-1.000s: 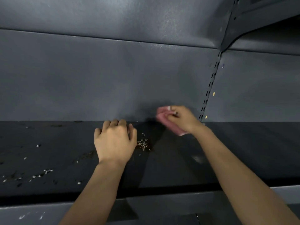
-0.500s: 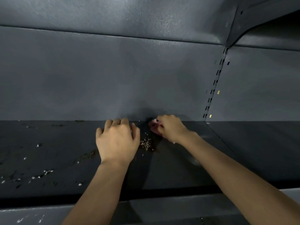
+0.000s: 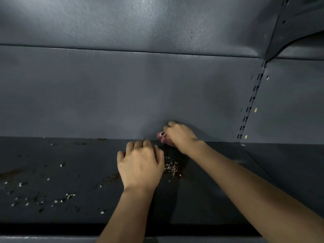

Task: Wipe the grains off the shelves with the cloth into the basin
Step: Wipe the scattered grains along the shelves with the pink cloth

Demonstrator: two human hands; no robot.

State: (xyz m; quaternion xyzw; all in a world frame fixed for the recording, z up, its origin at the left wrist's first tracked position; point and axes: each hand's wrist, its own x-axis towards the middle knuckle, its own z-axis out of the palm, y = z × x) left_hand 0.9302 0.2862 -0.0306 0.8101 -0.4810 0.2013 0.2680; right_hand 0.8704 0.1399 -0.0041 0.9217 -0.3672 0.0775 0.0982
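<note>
Grains (image 3: 172,168) heaped on shelf (image 3: 210,199), seemingly.

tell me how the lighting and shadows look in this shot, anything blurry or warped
Head view: dim, with soft sheen on the upper back panel. The arms cast dark shadows on the shelf around the grain pile. The cloth in the right hand sits in shade, slightly soft. Wide-angle lens bends the slotted upright.

Pink cloth (image 3: 162,136), pale grains (image 3: 171,168), dark grey shelf (image 3: 70,172).
</note>
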